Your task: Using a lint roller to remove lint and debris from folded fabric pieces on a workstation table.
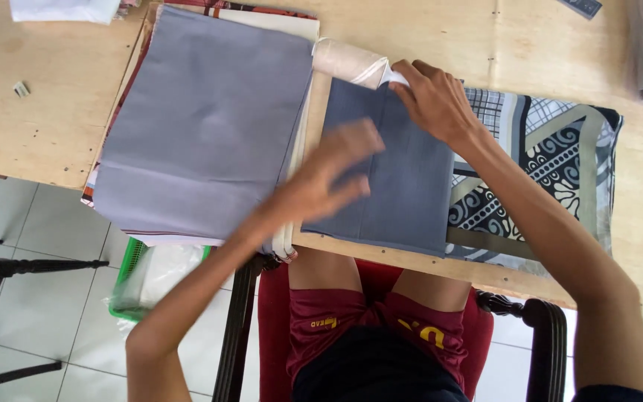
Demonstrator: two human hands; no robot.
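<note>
Head view: my left hand point(336, 167) lies spread and blurred, flat on the folded slate-blue cloth point(403, 186) on the tabletop point(31, 112); my right hand point(433, 100) pinches that cloth's far edge, just beside a cream fabric roll point(347, 61). Left of the left hand sits the grey cloth stack point(202, 126). I'd smooth outward, keeping edges square.

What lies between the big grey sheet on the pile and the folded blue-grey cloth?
In the head view, the left hand reaches across that gap, over cream-edged layers of the pile, between grey sheet and blue-grey cloth.
</note>
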